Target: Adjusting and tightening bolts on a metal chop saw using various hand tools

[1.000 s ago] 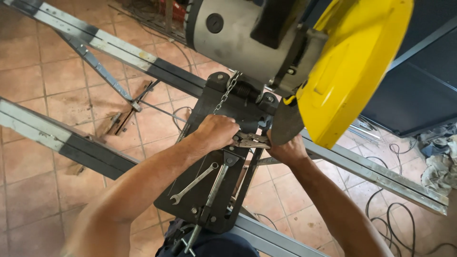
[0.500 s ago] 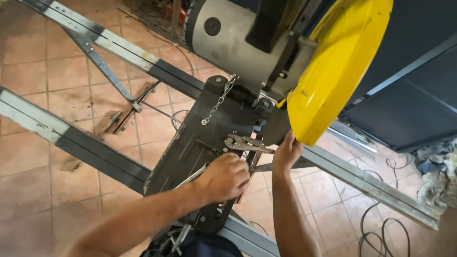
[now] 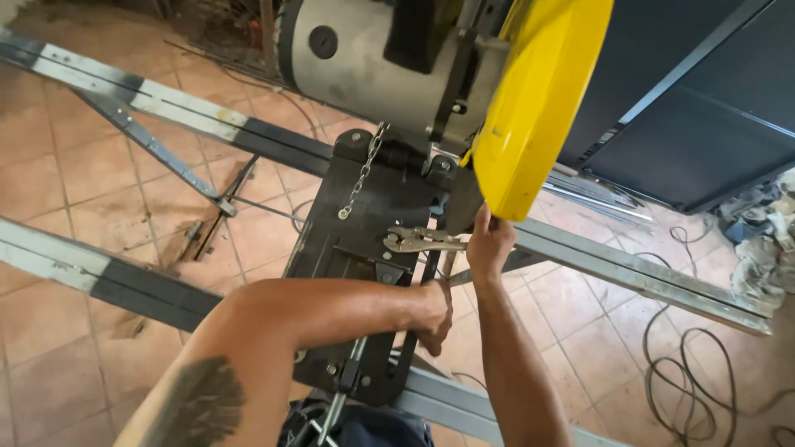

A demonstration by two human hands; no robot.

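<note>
Chop saw (image 3: 397, 74) sits on long steel rails (image 3: 166, 108) over the tiled floor, head raised, yellow blade guard (image 3: 538, 99) up. Black saw base (image 3: 364, 248) carries locking pliers (image 3: 422, 242) clamped near its right edge. Right hand (image 3: 489, 244) is pinched on something right under the guard; left hand (image 3: 435, 319) is curled closed at the base's right edge, contents unclear. Risk: head drops or the blade spins, fingers sit in its path. Loose chain (image 3: 360, 178) could snag.

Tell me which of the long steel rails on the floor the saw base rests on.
The near rail, under the black saw base. The far rail passes behind it.
</note>
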